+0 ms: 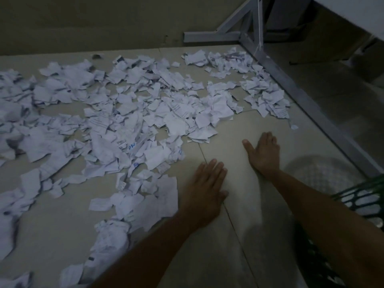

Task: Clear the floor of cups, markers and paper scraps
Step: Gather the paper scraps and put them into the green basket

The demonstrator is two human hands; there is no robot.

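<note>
Several torn and crumpled white paper scraps (124, 121) with printed text cover the tiled floor (270, 134) from the far left to the centre and along the back. My left hand (205, 190) lies flat on the tiles, fingers apart, its edge against the nearest scraps (158, 196). My right hand (262, 154) also lies flat and spread on bare tile, just right of the paper pile, holding nothing. No cups or markers are visible.
A grey metal table frame (307, 100) runs diagonally along the right and meets the wall at the back. A green mesh basket (361, 196) sits at the right edge beside my right forearm. The room is dim.
</note>
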